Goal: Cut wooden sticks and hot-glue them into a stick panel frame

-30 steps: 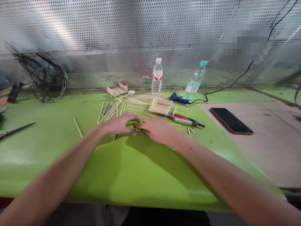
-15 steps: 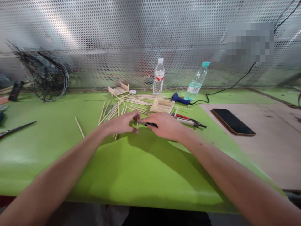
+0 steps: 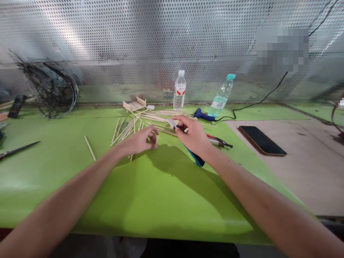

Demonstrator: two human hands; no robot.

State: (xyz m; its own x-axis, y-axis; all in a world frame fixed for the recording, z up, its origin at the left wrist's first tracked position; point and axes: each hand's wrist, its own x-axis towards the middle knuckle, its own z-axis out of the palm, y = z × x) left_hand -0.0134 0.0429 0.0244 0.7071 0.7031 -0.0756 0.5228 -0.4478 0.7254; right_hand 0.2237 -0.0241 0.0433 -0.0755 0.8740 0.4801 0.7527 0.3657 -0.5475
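Observation:
My right hand (image 3: 194, 135) is closed around a utility knife (image 3: 197, 158); its blade points up and left, and its blue and black handle end shows beneath the palm. To its left, my left hand (image 3: 142, 140) pinches a short wooden stick (image 3: 157, 138), mostly hidden by the fingers. Loose wooden sticks (image 3: 126, 132) lie in a heap just behind and left of that hand. A small frame of sticks (image 3: 134, 104) stands at the back. Another stick frame is largely covered by my right hand.
Along the back stand a clear water bottle (image 3: 180, 91) and a tilted green-capped bottle (image 3: 221, 96). A blue glue gun (image 3: 204, 114) with a black cord lies nearby. To the right is a phone (image 3: 262, 140); scissors (image 3: 20, 149) and a wire bundle (image 3: 55, 91) are at left.
My right hand has drawn the knife away from the left hand's stick, moving up and right and turning so the blade and handle show. The left hand stays nearly in place.

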